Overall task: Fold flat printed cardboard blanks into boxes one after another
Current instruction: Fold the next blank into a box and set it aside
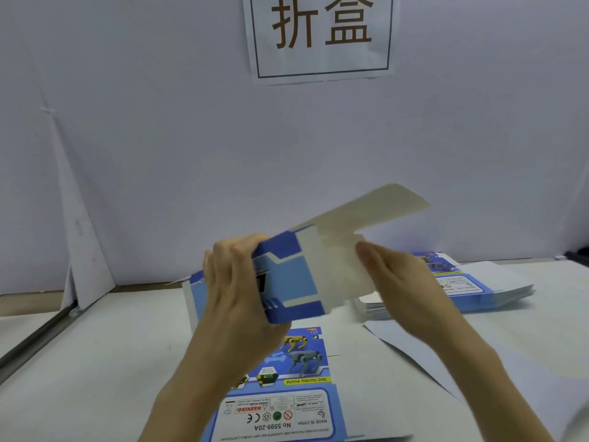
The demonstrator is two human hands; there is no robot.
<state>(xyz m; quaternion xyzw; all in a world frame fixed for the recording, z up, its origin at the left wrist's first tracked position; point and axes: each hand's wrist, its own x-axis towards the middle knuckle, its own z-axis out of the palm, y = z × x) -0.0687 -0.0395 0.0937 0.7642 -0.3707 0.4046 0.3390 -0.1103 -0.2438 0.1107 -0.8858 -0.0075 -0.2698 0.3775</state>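
Box: one, half-formed, blue print outward, held in the air over the table.
Axis: long side left to right, right end tipped up and away; open end to the right.
Long flap: bare pale card, sticking out up-right.
Left hand: fingers curled round the box's left part, gripping it.
Right hand: blurred, fingers straight, pressing a pale end flap.
Flat blank: one, lying under the box; reads "FUNNY MOVING DOG", "No. 5599-20A", "MADE IN CHINA", "WARNING".
Stack of blanks: one, right rear; sheet count unclear.
White sheet: one, right of the blank.
Sign: one, on the wall, "折盒".
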